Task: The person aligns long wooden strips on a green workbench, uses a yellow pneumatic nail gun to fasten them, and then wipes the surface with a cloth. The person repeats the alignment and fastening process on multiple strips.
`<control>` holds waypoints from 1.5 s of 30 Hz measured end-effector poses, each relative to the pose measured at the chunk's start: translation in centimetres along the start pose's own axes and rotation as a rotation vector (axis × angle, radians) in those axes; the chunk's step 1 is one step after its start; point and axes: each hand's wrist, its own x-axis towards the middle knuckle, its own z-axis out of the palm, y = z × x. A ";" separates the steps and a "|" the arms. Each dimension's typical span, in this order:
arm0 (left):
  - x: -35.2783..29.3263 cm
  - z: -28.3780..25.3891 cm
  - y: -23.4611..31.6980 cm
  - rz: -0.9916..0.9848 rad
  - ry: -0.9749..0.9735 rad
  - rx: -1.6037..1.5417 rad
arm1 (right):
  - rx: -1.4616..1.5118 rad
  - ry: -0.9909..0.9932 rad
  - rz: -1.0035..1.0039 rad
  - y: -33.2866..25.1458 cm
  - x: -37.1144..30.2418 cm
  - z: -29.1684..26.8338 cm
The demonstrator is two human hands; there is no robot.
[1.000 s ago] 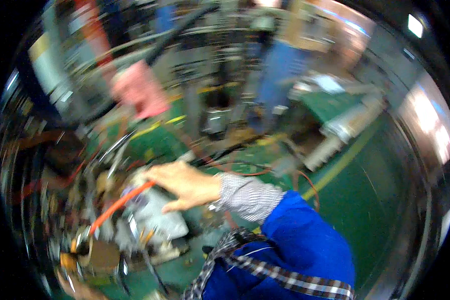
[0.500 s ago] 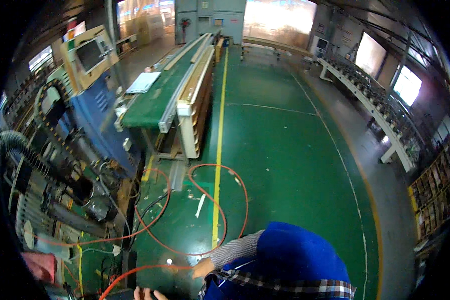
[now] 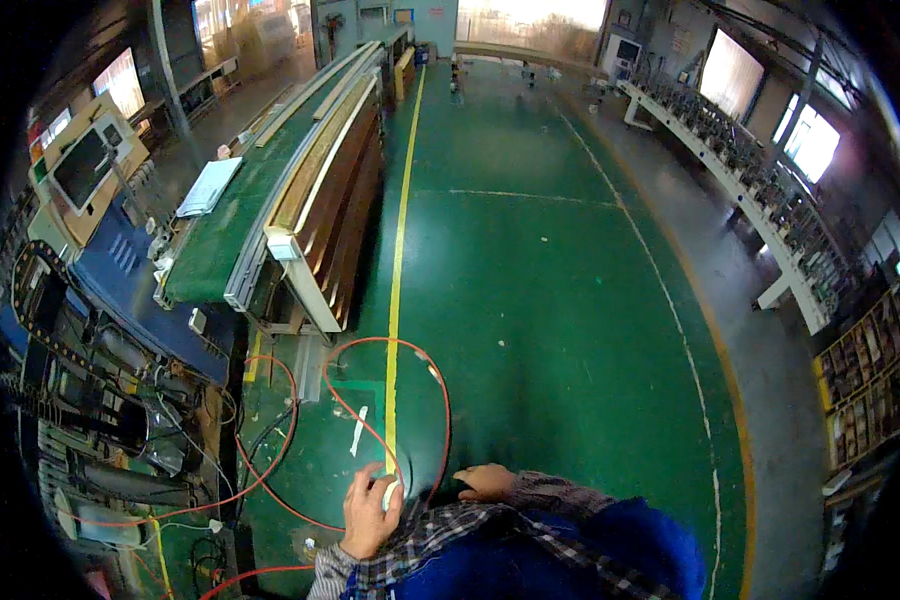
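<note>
My left hand [image 3: 369,512] is in front of my body at the bottom middle, above the yellow floor line. Its fingers are bent round a small white piece [image 3: 390,494], whose kind I cannot make out. To its right, my right hand [image 3: 487,482] reaches in from a grey knitted cuff. Its fingers are curled toward the left, with something dark beneath them that I cannot name. An orange-red air hose [image 3: 448,420] lies in loops on the green floor just beyond my hands. Another stretch of it passes at the lower left, behind my left sleeve.
A green belt conveyor [image 3: 210,255] stands ahead at left, with a stack of long boards [image 3: 325,250] along its right side. A blue machine [image 3: 135,290] with a screen and cables fills the left. A long bench [image 3: 740,200] and a rack [image 3: 865,385] line the right.
My left hand has risen from the bottom edge and moved right. My right hand has moved right, away from the hose stretch it was at. The view has shifted a little to the right.
</note>
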 end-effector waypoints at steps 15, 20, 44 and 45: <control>26.2 13.4 -6.4 0.465 -0.308 -0.164 | 0.589 0.151 0.463 17.9 7.4 -6.6; 36.6 10.4 -9.4 0.360 -0.137 -0.109 | 0.305 0.242 0.403 24.0 14.7 -13.5; 76.9 26.0 -22.3 0.120 -0.266 -0.036 | 0.091 0.152 0.241 45.2 30.2 -66.6; 77.7 26.2 -22.8 0.024 -0.277 -0.140 | 0.084 0.148 0.286 46.4 30.8 -68.2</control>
